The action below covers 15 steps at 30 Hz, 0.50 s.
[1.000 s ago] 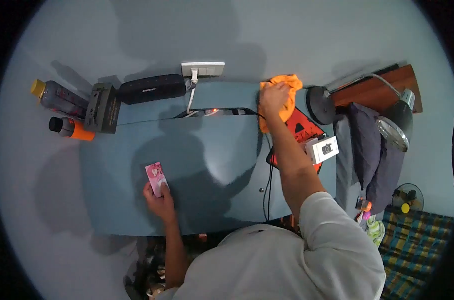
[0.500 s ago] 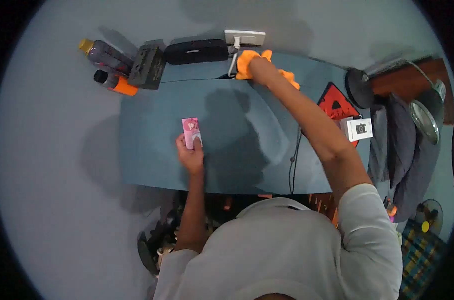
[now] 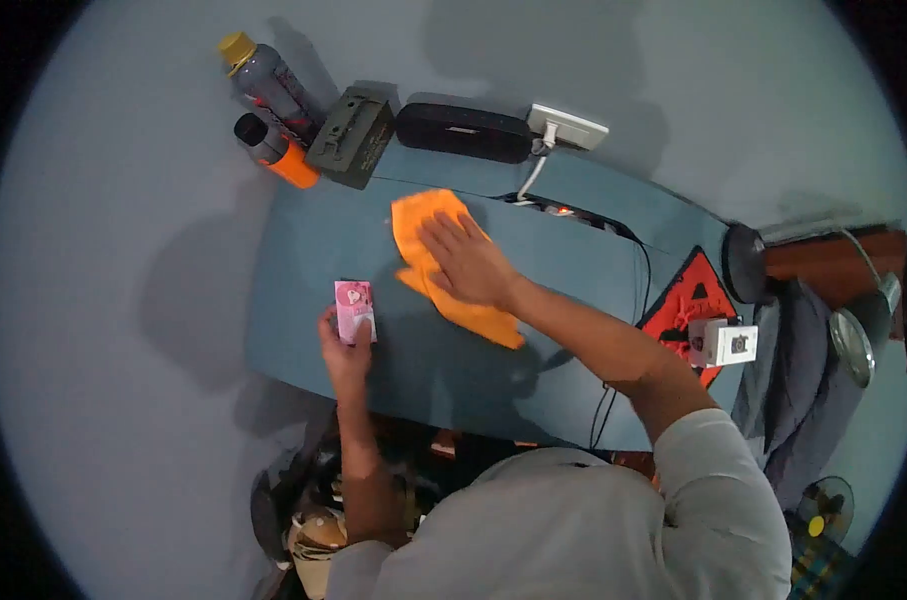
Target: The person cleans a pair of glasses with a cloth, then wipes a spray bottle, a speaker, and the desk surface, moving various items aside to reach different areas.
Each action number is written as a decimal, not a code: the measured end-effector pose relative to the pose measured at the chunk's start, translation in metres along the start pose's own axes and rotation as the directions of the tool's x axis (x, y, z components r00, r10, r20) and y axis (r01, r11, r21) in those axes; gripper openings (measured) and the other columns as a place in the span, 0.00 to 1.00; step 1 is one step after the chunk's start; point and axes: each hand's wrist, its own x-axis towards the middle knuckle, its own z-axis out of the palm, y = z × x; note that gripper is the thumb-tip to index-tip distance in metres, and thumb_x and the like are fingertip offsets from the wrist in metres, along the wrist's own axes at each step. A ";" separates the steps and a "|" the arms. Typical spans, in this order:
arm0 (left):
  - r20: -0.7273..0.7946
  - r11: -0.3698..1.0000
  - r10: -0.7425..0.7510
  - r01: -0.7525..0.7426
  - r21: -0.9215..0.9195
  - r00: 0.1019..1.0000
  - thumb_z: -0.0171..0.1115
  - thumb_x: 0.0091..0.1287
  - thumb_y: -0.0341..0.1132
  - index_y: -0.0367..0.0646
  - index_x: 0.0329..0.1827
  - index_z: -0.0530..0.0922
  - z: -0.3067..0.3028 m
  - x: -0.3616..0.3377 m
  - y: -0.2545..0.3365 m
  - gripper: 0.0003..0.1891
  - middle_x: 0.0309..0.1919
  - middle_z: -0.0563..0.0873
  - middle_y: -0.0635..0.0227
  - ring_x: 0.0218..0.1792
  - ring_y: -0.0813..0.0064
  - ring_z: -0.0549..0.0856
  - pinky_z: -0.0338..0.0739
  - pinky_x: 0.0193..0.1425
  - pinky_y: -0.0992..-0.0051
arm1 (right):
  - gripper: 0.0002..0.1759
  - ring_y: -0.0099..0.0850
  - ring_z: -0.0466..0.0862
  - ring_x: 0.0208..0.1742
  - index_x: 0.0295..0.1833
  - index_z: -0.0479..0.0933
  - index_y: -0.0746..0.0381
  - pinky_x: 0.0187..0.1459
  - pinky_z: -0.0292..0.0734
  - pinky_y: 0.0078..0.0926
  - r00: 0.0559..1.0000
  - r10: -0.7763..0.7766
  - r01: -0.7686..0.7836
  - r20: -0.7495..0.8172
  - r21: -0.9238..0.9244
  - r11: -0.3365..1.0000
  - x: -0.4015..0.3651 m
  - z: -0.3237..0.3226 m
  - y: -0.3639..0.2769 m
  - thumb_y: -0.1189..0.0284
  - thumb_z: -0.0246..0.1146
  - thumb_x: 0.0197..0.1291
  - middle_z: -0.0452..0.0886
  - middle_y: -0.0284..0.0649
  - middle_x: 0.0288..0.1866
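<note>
My left hand [image 3: 347,350] grips the lower end of a small pink box [image 3: 354,303] over the left part of the blue-grey table [image 3: 293,240]. With its fingers stretched out, my right hand [image 3: 465,262] lies flat on an orange cloth [image 3: 483,318]. The cloth is spread over the middle of the table, with part of it folded near the palm. The pink box is left of the cloth and apart from it.
Along the back stand a bottle [image 3: 273,88], an orange-and-black bottle [image 3: 278,152], a green metal box [image 3: 353,135], a black speaker [image 3: 463,132] and a wall socket [image 3: 568,127]. At right are a red triangle [image 3: 685,298], a white box [image 3: 730,343] and black cables [image 3: 603,415].
My right hand has come from the back edge to the middle-left of the table with the cloth, which is now flatter. The camera view has tilted, and the pink box remains in my left hand.
</note>
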 end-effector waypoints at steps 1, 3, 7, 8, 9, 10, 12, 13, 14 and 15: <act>0.031 0.991 -0.060 0.056 0.122 0.998 0.69 0.56 0.28 0.39 0.59 0.66 -0.003 0.004 0.010 0.28 0.41 0.80 0.58 0.38 0.69 0.81 0.78 0.40 0.72 | 0.33 0.43 0.55 0.74 0.68 0.62 0.66 0.72 0.46 0.45 0.995 0.089 -0.088 -0.043 0.025 0.996 0.022 0.008 0.005 0.55 0.49 0.64 0.62 0.47 0.70; 0.014 0.824 0.111 -0.099 0.558 0.994 0.71 0.52 0.30 0.39 0.61 0.65 -0.005 0.012 0.027 0.33 0.47 0.77 0.52 0.44 0.62 0.80 0.76 0.46 0.67 | 0.33 0.44 0.57 0.73 0.67 0.63 0.66 0.72 0.46 0.45 0.991 0.112 -0.110 -0.075 0.029 0.993 0.059 0.017 0.015 0.55 0.49 0.63 0.63 0.48 0.69; 0.073 0.448 0.405 -0.268 0.853 0.911 0.75 0.45 0.33 0.40 0.67 0.63 0.030 0.046 0.082 0.43 0.60 0.68 0.42 0.60 0.48 0.71 0.67 0.63 0.58 | 0.31 0.46 0.59 0.72 0.67 0.63 0.64 0.72 0.47 0.46 0.980 0.158 -0.155 -0.118 0.034 0.987 0.066 0.013 0.013 0.56 0.50 0.63 0.64 0.49 0.68; 0.174 0.458 0.452 -0.395 0.797 0.875 0.75 0.46 0.32 0.41 0.67 0.63 0.052 0.057 0.101 0.42 0.61 0.68 0.45 0.60 0.49 0.70 0.65 0.64 0.59 | 0.31 0.47 0.59 0.72 0.68 0.62 0.61 0.72 0.47 0.47 0.981 0.155 -0.151 -0.118 0.041 0.988 0.058 0.010 0.009 0.56 0.50 0.63 0.64 0.49 0.68; 0.265 0.459 0.502 -0.514 0.725 0.823 0.74 0.47 0.31 0.42 0.67 0.64 0.077 0.071 0.118 0.42 0.62 0.69 0.48 0.61 0.50 0.70 0.63 0.66 0.59 | 0.31 0.47 0.59 0.72 0.68 0.62 0.61 0.72 0.47 0.47 0.982 0.150 -0.147 -0.116 0.035 0.988 0.048 0.004 0.003 0.56 0.50 0.63 0.64 0.49 0.68; 0.396 0.379 0.540 -0.635 0.673 0.742 0.74 0.47 0.30 0.43 0.67 0.64 0.101 0.090 0.133 0.42 0.61 0.70 0.51 0.62 0.52 0.70 0.63 0.66 0.59 | 0.31 0.46 0.57 0.73 0.69 0.61 0.59 0.72 0.45 0.48 0.989 0.140 -0.139 -0.053 0.028 0.990 0.033 -0.005 -0.005 0.56 0.48 0.64 0.63 0.49 0.69; 0.620 0.192 0.573 -0.823 0.535 0.537 0.75 0.46 0.30 0.45 0.68 0.64 0.144 0.129 0.145 0.43 0.61 0.70 0.55 0.63 0.55 0.69 0.63 0.66 0.58 | 0.31 0.45 0.56 0.73 0.71 0.59 0.57 0.72 0.43 0.49 0.991 0.132 -0.132 0.009 0.010 0.991 0.019 -0.009 -0.015 0.56 0.47 0.64 0.62 0.48 0.69; 0.710 0.090 0.564 -0.886 0.454 0.421 0.75 0.45 0.30 0.46 0.69 0.63 0.163 0.146 0.145 0.44 0.63 0.70 0.57 0.65 0.57 0.68 0.63 0.67 0.57 | 0.31 0.45 0.55 0.74 0.71 0.59 0.56 0.72 0.43 0.50 0.988 0.150 -0.151 0.028 0.048 0.987 0.015 -0.009 -0.017 0.56 0.47 0.64 0.61 0.48 0.69; 0.707 0.094 0.570 -0.888 0.450 0.418 0.75 0.45 0.30 0.46 0.69 0.63 0.182 0.162 0.141 0.44 0.63 0.70 0.57 0.65 0.57 0.68 0.63 0.67 0.57 | 0.31 0.45 0.55 0.74 0.71 0.59 0.54 0.72 0.42 0.51 0.985 0.167 -0.171 0.048 0.086 0.982 0.013 -0.008 -0.016 0.56 0.48 0.64 0.61 0.48 0.70; 0.807 0.076 0.444 -0.914 0.399 0.389 0.76 0.43 0.30 0.47 0.69 0.63 0.200 0.178 0.135 0.45 0.62 0.71 0.57 0.64 0.57 0.69 0.62 0.66 0.56 | 0.32 0.45 0.54 0.75 0.70 0.60 0.56 0.73 0.42 0.50 0.979 0.192 -0.198 0.061 0.107 0.974 0.015 -0.007 -0.016 0.55 0.48 0.63 0.61 0.47 0.70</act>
